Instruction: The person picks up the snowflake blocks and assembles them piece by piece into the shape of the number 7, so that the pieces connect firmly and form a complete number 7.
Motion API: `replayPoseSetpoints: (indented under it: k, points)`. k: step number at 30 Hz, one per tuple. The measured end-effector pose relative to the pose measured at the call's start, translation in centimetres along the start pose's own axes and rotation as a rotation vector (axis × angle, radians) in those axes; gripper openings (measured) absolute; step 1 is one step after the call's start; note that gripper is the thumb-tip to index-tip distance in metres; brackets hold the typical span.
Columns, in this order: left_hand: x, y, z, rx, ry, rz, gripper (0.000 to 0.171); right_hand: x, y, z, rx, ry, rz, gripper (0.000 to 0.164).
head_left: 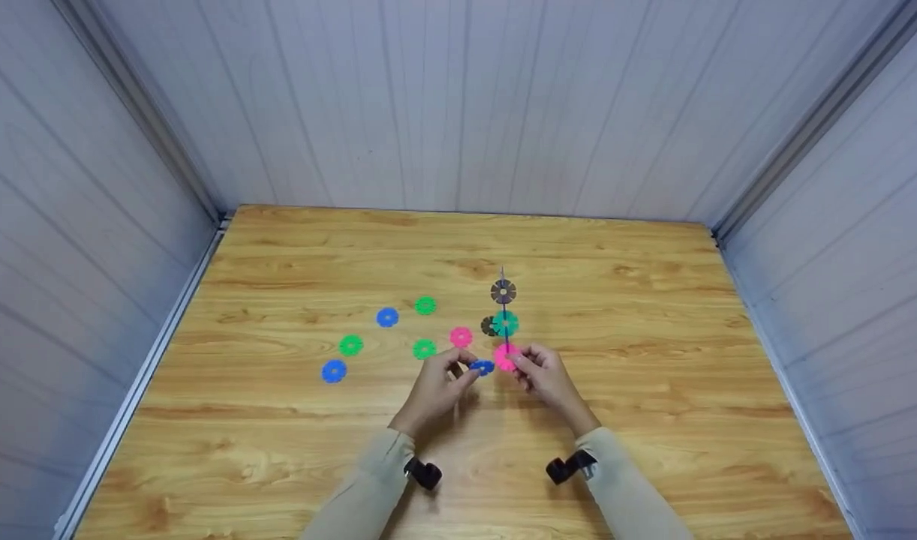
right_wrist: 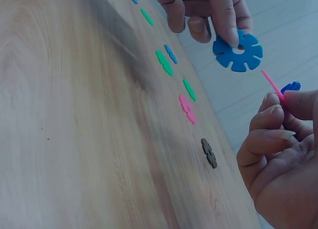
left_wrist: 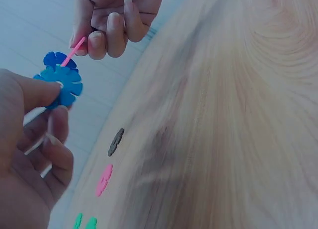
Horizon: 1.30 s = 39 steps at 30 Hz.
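My left hand (head_left: pixel 437 382) pinches a blue notched plastic disc (right_wrist: pixel 248 57) at its rim between thumb and fingers. Opposite it, my right hand (head_left: pixel 548 375) pinches a pink notched disc (head_left: pixel 503 361), seen edge-on in both wrist views. From the pink disc a chain of interlocked discs extends away in the head view, with a teal disc (head_left: pixel 509 323) and a brown disc (head_left: pixel 503 292) facing up and dark discs standing edge-on between and beyond. A darker blue disc (right_wrist: pixel 293 86) shows beside the pink one. The blue disc in my left hand is close beside the pink disc's edge.
Loose discs lie on the wooden table (head_left: pixel 616 300), mostly left of the chain: several green (head_left: pixel 350 345), two blue (head_left: pixel 334 370), one pink (head_left: pixel 461 337). Another brown disc (head_left: pixel 488 327) is partly hidden behind the teal one. Pale panel walls (head_left: pixel 458 105) enclose the table.
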<state>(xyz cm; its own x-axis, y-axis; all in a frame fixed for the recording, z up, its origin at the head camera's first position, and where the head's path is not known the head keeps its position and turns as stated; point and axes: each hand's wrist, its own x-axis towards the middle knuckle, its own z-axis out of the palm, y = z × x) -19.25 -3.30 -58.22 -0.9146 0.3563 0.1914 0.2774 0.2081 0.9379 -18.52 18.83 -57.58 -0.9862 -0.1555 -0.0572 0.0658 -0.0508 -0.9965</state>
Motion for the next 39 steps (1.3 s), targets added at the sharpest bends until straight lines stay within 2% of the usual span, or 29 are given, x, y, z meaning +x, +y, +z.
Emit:
replayPoseSetpoints:
  k: [7, 13, 19, 22, 25, 28, 31, 35, 39]
  points:
    - [0.0, 0.4, -0.3, 0.039, 0.075, 0.129, 0.004, 0.3, 0.0, 0.1, 0.007, -0.056, -0.033, 0.019]
    - [0.4, -0.1, -0.3, 0.051, 0.096, 0.161, 0.005, 0.7, -0.1, -0.2, 0.038, -0.141, -0.054, 0.024]
    - [0.6, -0.4, 0.4, 0.026, 0.098, 0.197, 0.007, 0.6, -0.2, -0.7, 0.043, -0.19, -0.034, 0.019]
    - [0.8, -0.5, 0.9, 0.014, 0.102, 0.214, 0.005, 0.5, -0.3, -0.9, 0.04, -0.193, -0.033, 0.019]
    - [0.8, -0.4, 1.1, 0.009, 0.109, 0.203, 0.005, 0.4, -0.5, -1.0, 0.027, -0.184, -0.016, 0.02]
    - [0.8, -0.2, 1.2, -0.002, 0.095, 0.192, 0.005, 0.4, -0.8, -1.1, -0.005, -0.153, 0.022, 0.018]
    - [0.9, 0.0, 1.3, -0.005, 0.079, 0.212, 0.005, 0.3, -1.0, -1.3, -0.025, -0.126, 0.063, 0.018]
    - [1.0, 0.0, 1.1, -0.002, 0.082, 0.246, 0.005, 0.4, -1.1, -1.1, 0.002, -0.118, 0.097, 0.017]
    - [0.9, 0.0, 1.1, -0.014, 0.09, 0.249, 0.008, 0.5, -1.2, -0.7, 0.029, -0.13, 0.107, 0.017]
